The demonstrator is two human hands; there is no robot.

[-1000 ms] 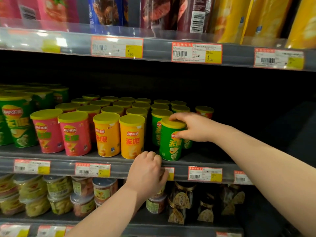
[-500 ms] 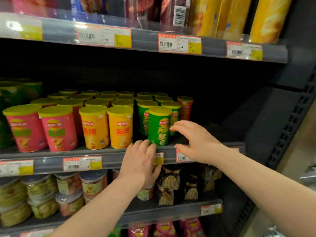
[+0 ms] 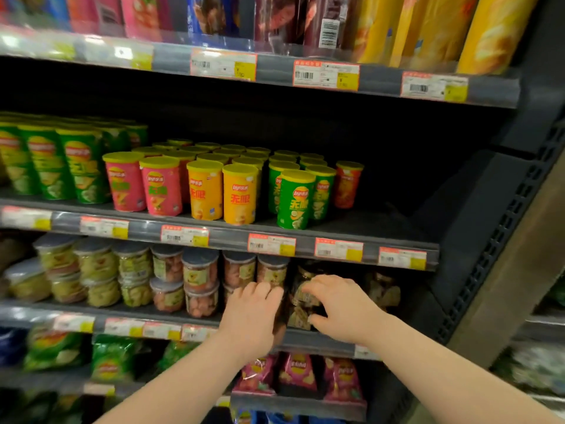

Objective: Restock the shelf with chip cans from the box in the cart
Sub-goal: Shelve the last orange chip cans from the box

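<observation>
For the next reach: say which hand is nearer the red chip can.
Right. The right hand lies almost straight below the red chip can; left hand lies below and further left.

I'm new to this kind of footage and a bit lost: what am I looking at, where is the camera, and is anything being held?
There is no machine here. A person wears a wide-angle camera on the head, aimed forward and down, so you see their own two bare arms. This single view faces a shop display. On the middle shelf stand short chip cans with yellow lids, in pink, orange and green; one green can stands foremost. Below are clear jars of snacks. The left hand and right hand hover before those jars, fingers loose; neither visibly holds anything.
</observation>
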